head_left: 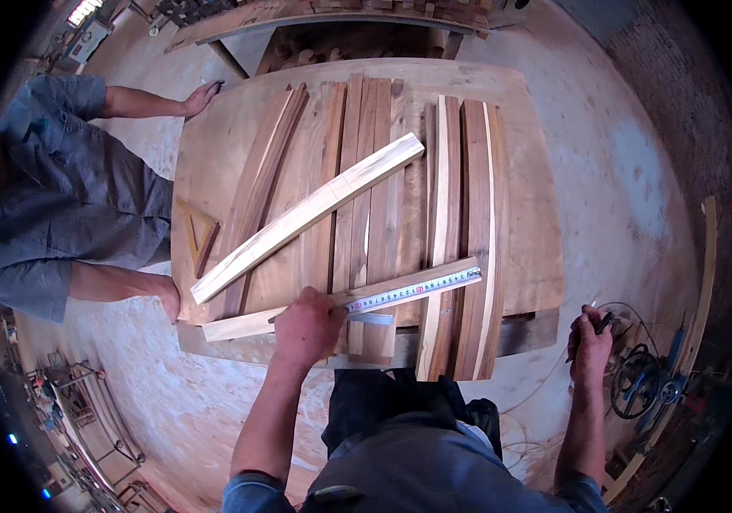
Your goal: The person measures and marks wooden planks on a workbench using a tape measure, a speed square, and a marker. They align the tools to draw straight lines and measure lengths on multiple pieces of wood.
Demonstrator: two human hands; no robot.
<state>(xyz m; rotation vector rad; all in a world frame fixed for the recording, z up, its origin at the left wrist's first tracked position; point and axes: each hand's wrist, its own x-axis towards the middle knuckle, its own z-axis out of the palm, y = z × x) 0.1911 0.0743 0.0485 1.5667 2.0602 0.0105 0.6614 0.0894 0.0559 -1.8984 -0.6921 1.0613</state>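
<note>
My left hand (308, 327) is closed at the near side of the table, over a light wooden strip (242, 326). Out of its fist runs the blade of a tape measure (413, 289), laid along the strip to its right end. Whether the tape's case is inside the fist is hidden. Just right of the hand, a short flat metal piece (372, 318) sticks out below the strip. Off the table's right side, my right hand (590, 346) is raised, its fingers closed round a small dark, pen-like object (605, 322).
Several brown boards (374, 188) lie lengthwise on the wooden table (528, 188), a pale beam (315, 214) slanting across them. A yellow triangle square (199, 231) lies at the left edge. Another person (84, 188) leans there, both hands on the table. A handwheel (635, 382) stands right.
</note>
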